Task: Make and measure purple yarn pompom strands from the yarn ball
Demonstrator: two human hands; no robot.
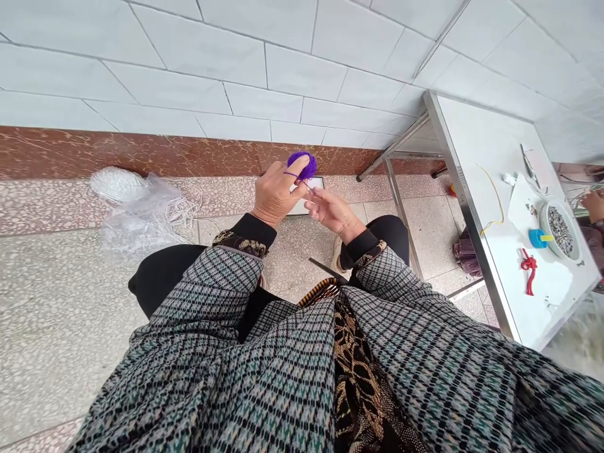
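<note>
My left hand (276, 192) is closed around a small ball of purple yarn (304, 165), held up in front of my knees. A purple strand (297, 177) runs from the ball across my left fingers to my right hand (330, 211), whose fingertips pinch it just below the ball. Both hands are close together, nearly touching. My sleeves are grey checked fabric with black cuffs.
A white table (476, 145) stands at the right with a bowl of small pieces (561, 229), a red cord (528, 270), a blue spool (536, 238) and a yellow strand (495, 195). Another person's hand (593, 204) is at the far right. A plastic bag with white cord (136, 207) lies on the floor at left.
</note>
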